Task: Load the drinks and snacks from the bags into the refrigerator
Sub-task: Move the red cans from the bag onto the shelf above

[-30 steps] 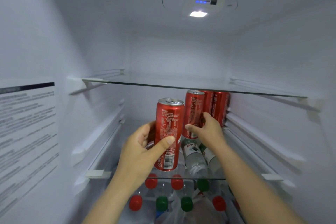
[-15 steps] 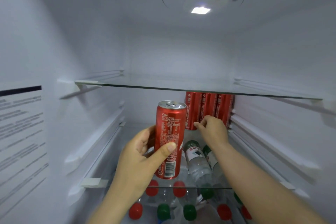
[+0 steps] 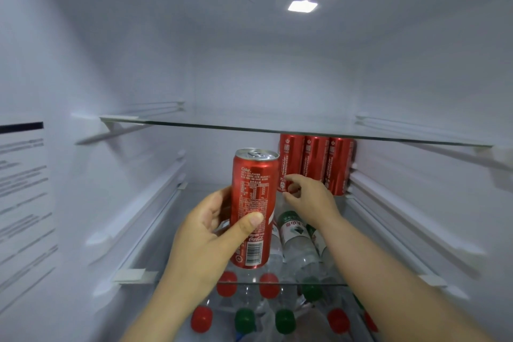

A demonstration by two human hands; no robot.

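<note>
My left hand (image 3: 205,239) grips a tall red cola can (image 3: 254,203) upright, just above the front of the middle glass shelf (image 3: 172,244) inside the refrigerator. Three more red cans (image 3: 316,164) stand in a row at the back right of that shelf, under the upper glass shelf (image 3: 249,126). My right hand (image 3: 311,203) hovers in front of the leftmost of them with loosely curled fingers. It holds nothing, and its fingertips are at the foot of that can.
Water bottles (image 3: 294,233) with red and green caps (image 3: 227,287) lie on the level below, seen through the glass. Nothing stands on the upper shelf. White rails run along both side walls. A printed label (image 3: 22,189) is on the left wall and a lamp (image 3: 302,5) in the ceiling.
My right hand pushed its can back into the row at the rear right and let go of it. My left hand has kept its can nearly still.
</note>
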